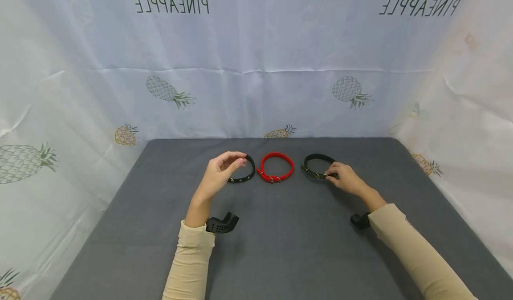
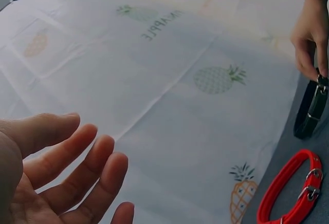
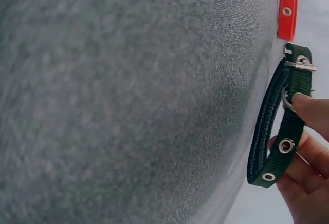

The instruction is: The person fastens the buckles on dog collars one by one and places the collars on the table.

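Three buckled pet collars lie in a row near the far side of the table. My right hand pinches the dark green collar between thumb and fingers at its near right side. In the right wrist view its metal buckle and eyelets show. In the middle lies a red collar, closed into a loop. My left hand has loosely bent fingers with nothing between them. In the head view it hangs in front of a black collar and hides that collar's left part.
A dark grey cloth covers the table. Behind it and at both sides hang pale curtains with pineapple prints. Black wrist cameras are worn on both forearms, just below the hands.
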The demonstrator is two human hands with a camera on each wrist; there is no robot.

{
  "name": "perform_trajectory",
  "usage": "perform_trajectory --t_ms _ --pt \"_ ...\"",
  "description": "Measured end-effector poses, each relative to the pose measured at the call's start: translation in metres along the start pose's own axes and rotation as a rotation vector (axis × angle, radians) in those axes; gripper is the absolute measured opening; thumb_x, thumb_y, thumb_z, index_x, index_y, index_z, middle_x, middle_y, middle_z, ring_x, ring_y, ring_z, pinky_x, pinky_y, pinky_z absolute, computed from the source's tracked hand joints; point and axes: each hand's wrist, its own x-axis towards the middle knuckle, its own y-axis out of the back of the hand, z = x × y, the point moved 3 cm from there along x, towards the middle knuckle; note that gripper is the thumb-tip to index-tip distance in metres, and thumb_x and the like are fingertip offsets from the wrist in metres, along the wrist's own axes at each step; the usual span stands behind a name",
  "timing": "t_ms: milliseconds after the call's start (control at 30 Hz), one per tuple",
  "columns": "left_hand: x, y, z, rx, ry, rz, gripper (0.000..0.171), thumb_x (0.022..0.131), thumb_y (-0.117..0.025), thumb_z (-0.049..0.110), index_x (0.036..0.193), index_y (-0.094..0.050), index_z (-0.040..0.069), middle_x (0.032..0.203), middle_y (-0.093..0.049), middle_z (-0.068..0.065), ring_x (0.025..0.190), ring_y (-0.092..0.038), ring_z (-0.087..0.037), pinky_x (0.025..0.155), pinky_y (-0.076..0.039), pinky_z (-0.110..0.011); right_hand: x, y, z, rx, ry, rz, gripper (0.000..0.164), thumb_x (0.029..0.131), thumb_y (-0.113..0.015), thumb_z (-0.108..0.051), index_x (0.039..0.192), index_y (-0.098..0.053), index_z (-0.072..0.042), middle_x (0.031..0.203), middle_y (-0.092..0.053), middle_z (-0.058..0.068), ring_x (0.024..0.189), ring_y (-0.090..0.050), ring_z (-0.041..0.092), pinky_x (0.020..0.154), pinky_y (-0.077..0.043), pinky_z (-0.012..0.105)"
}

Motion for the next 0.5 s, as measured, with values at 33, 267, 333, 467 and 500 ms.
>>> perform_trajectory --t_ms 33,267,333,467,500 --pt "-0.0001 0.0003 0.0004 0.000 -0.002 0.001 0.028 0.098 -0.056 0.011 0.119 -0.061 -0.006 0.099 -0.065 0.014 0.093 -0.063 0.005 0.096 -0.052 -0.024 0.0001 -0.0006 0.0002 0.004 -0.004 -0.009 0.012 0.087 -0.066 0.000 0.096 -0.071 0.006 0.094 -0.064 0.018 0.079 -0.063 0.028 0.067 -0.054 0.035" --pt "-0.0004 -0.0008 0.0033 -0.016 0.004 0.003 0.028 0.097 -0.056 0.013 0.119 -0.061 -0.005 0.100 -0.065 0.010 0.093 -0.064 0.004 0.093 -0.050 -0.015 0.0014 -0.0027 -0.0009 0.025 -0.043 -0.058 0.012 0.086 -0.067 -0.001 0.096 -0.072 0.005 0.095 -0.065 0.018 0.082 -0.064 0.031 0.069 -0.055 0.038" --pt "0.0000 -0.0016 0.0034 -0.021 0.008 -0.001 0.028 0.097 -0.057 0.013 0.119 -0.061 -0.005 0.100 -0.065 0.010 0.094 -0.064 0.004 0.094 -0.050 -0.015 0.0022 -0.0033 -0.0017 0.027 -0.053 -0.065 0.012 0.086 -0.067 -0.002 0.096 -0.072 0.004 0.095 -0.066 0.018 0.082 -0.064 0.030 0.070 -0.055 0.038" --pt "-0.0002 -0.0025 0.0014 -0.027 0.026 -0.007 0.029 0.097 -0.057 0.014 0.119 -0.061 -0.004 0.098 -0.065 0.013 0.094 -0.064 0.003 0.095 -0.049 -0.016 0.0033 -0.0058 -0.0043 0.023 -0.052 -0.096 0.013 0.087 -0.067 -0.003 0.096 -0.074 0.003 0.094 -0.067 0.017 0.083 -0.064 0.030 0.071 -0.055 0.039" --pt "-0.0006 -0.0023 0.0009 -0.031 0.029 -0.006 0.029 0.097 -0.057 0.014 0.119 -0.061 -0.005 0.098 -0.065 0.014 0.094 -0.064 0.003 0.095 -0.049 -0.016 0.0033 -0.0067 -0.0046 0.023 -0.052 -0.104 0.013 0.087 -0.067 -0.003 0.095 -0.074 0.003 0.094 -0.067 0.017 0.083 -0.064 0.030 0.072 -0.055 0.040"
